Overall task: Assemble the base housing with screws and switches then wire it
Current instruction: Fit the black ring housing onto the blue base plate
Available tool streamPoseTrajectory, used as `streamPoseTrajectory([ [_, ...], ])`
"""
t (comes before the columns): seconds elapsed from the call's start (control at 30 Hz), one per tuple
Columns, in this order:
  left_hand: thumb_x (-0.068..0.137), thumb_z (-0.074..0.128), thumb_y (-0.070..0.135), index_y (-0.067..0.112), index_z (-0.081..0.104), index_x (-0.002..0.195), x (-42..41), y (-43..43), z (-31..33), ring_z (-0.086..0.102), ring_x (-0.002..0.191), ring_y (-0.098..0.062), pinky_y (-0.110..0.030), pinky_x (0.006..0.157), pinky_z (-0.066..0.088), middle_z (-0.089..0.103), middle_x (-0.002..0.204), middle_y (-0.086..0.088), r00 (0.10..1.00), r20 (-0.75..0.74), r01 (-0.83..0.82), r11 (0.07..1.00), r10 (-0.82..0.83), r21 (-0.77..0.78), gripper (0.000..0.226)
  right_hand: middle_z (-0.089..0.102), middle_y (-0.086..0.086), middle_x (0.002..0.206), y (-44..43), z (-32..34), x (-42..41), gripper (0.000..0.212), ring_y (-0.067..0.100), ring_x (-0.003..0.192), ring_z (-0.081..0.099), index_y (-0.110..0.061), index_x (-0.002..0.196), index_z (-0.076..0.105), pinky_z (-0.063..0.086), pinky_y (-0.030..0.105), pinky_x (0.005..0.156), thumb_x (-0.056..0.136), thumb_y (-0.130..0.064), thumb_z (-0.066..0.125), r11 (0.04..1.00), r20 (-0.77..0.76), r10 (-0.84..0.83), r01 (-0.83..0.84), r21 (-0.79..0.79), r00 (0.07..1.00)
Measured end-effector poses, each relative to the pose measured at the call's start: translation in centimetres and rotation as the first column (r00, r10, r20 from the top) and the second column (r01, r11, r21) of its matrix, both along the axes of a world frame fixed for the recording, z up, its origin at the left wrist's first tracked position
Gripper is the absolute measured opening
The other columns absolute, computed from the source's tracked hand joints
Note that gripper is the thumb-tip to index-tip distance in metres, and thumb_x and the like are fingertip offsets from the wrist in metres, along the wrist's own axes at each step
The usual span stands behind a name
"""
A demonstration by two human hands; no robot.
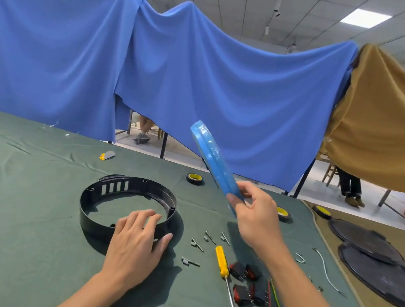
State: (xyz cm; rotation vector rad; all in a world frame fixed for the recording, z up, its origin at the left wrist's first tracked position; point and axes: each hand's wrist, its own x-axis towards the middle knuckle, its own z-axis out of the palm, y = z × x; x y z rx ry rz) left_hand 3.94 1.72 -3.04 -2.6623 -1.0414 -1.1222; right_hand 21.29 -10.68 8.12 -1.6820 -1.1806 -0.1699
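Observation:
A black ring-shaped base housing lies on the green cloth, with slots in its far wall. My left hand rests on its near right rim, fingers spread over the edge. My right hand is raised above the table and pinches the lower end of a flat blue disc wrapped in clear film, held edge-on and tilted. Several screws with grey clips lie right of the housing. A yellow-handled screwdriver, black and red rocker switches, and red and green wires lie beneath my right forearm.
Two tape rolls sit farther back, a third on the brown cloth beside two dark round plates. A white wire and a metal hook lie at right. A small yellow-grey piece lies far left.

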Motion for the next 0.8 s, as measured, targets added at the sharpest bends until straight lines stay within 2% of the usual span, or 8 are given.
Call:
streamPoseTrajectory([
  [0.07,0.091,0.048,0.045,0.006,0.069,0.11,-0.2,-1.0,0.7,0.063,0.107,-0.031,-0.042,0.089,0.047,0.068,0.112,-0.008,0.993,0.116,0.033,0.996,-0.023,-0.086,0.048,0.071,-0.006,0.092,-1.9,0.5,-1.1,0.016,0.016,0.087,0.064,-0.018,0.099,0.068,0.05,0.024,0.081,0.092,-0.005,0.062,0.985,-0.184,0.168,-0.159,0.065,0.968],
  [0.13,0.098,0.055,0.035,0.005,0.062,0.12,-0.2,-1.8,1.7,0.055,0.117,-0.029,-0.041,0.097,0.042,0.064,0.121,-0.009,0.962,0.271,0.109,0.964,-0.04,-0.243,0.038,0.072,-0.003,0.095,-3.5,0.7,-2.1,0.018,0.017,0.092,0.066,-0.015,0.098,0.067,0.051,0.027,0.085,0.093,0.001,0.058,0.946,-0.326,0.313,-0.264,0.185,0.892],
  [0.27,0.1,0.05,0.039,0.007,0.047,0.137,-0.6,-2.9,3.7,0.047,0.128,-0.024,-0.032,0.106,0.035,0.054,0.138,-0.009,0.869,0.495,0.294,0.802,0.002,-0.519,0.05,0.07,0.005,0.092,-6.2,0.1,-4.0,0.013,0.02,0.085,0.068,-0.005,0.092,0.064,0.058,0.036,0.081,0.087,0.005,0.057,0.814,-0.567,0.57,-0.315,0.488,0.595],
  [0.37,0.1,0.046,0.046,0.012,0.046,0.137,-1.2,-3.4,4.9,0.06,0.101,-0.011,-0.01,0.079,0.043,0.059,0.126,-0.001,0.798,0.596,0.409,0.648,0.088,-0.643,0.05,0.072,0.013,0.095,-8.3,-0.6,-5.1,0.014,0.028,0.084,0.068,-0.004,0.092,0.064,0.051,0.051,0.091,0.079,-0.003,0.061,0.738,-0.626,0.675,-0.322,0.594,0.391],
  [0.47,0.1,0.049,0.044,0.013,0.054,0.126,-2.0,-3.7,5.5,0.062,0.096,-0.017,-0.028,0.081,0.048,0.065,0.118,-0.005,0.666,0.728,0.585,0.49,0.165,-0.647,0.041,0.07,0.016,0.098,-10.1,-1.5,-6.0,0.016,0.03,0.083,0.062,-0.003,0.096,0.064,0.044,0.057,0.098,0.08,-0.004,0.059,0.716,-0.672,0.696,-0.313,0.624,0.253],
  [0.53,0.097,0.057,0.04,0.016,0.061,0.117,-2.7,-4.1,5.6,0.065,0.096,-0.021,-0.041,0.087,0.053,0.069,0.11,-0.004,0.618,0.758,0.622,0.462,0.206,-0.632,0.031,0.069,0.017,0.105,-11.1,-2.0,-6.5,0.019,0.028,0.09,0.068,-0.002,0.1,0.063,0.046,0.057,0.096,0.082,-0.003,0.058,0.714,-0.687,0.694,-0.326,0.619,0.215],
  [0.7,0.091,0.066,0.036,0.02,0.062,0.107,-5.0,-5.0,5.0,0.068,0.094,-0.03,-0.05,0.088,0.055,0.071,0.102,-0.007,0.692,0.688,0.521,0.509,0.218,-0.685,0.022,0.062,0.021,0.126,-13.3,-2.6,-6.9,0.044,0.034,0.108,0.064,-0.003,0.13,0.053,0.052,0.05,0.093,0.087,-0.006,0.061,0.707,-0.708,0.681,-0.419,0.569,0.188],
  [0.8,0.087,0.07,0.038,0.015,0.062,0.112,-6.2,-5.6,4.7,0.068,0.097,-0.031,-0.051,0.091,0.054,0.071,0.103,-0.007,0.761,0.614,0.44,0.53,0.207,-0.725,0.034,0.067,0.012,0.121,-13.8,-2.8,-7.0,0.052,0.03,0.102,0.068,-0.011,0.131,0.056,0.057,0.048,0.085,0.085,-0.033,0.067,0.876,-0.835,0.434,-0.374,0.304,0.337],
])
